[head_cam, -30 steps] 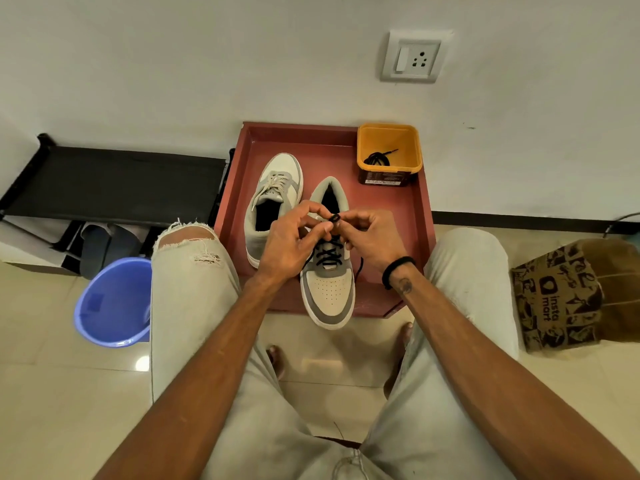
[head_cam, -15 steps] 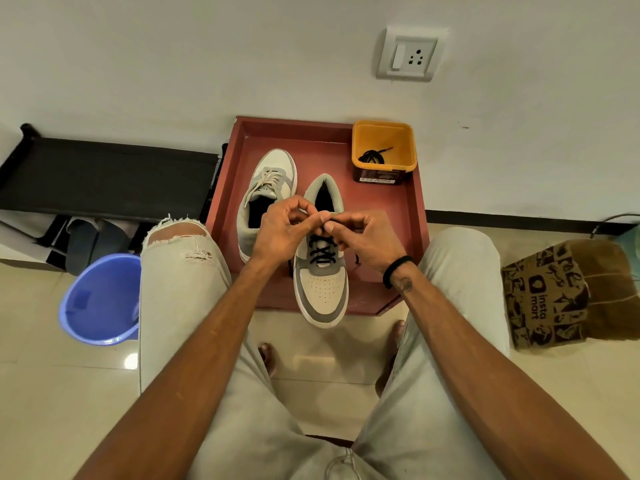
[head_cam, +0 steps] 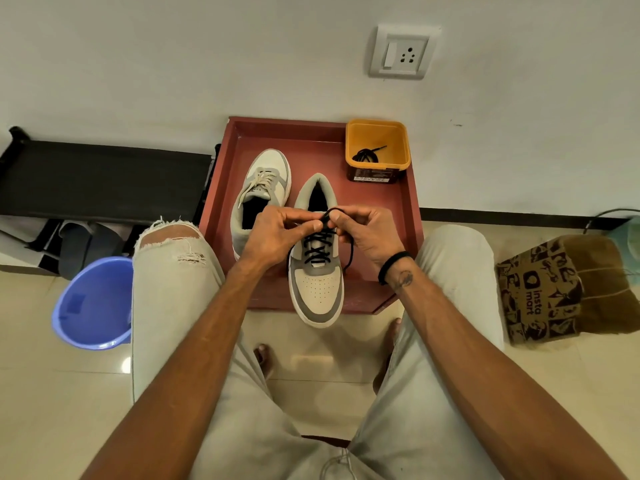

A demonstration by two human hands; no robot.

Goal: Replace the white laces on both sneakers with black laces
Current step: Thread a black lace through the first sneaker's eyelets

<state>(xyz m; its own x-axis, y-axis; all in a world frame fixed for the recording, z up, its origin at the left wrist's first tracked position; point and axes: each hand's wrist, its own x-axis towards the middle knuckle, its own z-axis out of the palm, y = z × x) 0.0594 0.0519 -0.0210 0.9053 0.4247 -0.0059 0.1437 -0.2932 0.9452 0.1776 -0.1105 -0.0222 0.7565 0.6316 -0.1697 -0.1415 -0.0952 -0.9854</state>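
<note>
hands have parted slightly, left hand and right hand each pinching the black lace.

Illumination is soft, warm and even; no source is in view. Shadows are faint and diffuse. A small glare spot lies on the floor tiles near the blue bucket. Wide-angle distortion bends the wall base and stretches the near edges. Focus is acceptable throughout, slightly soft overall.
</note>
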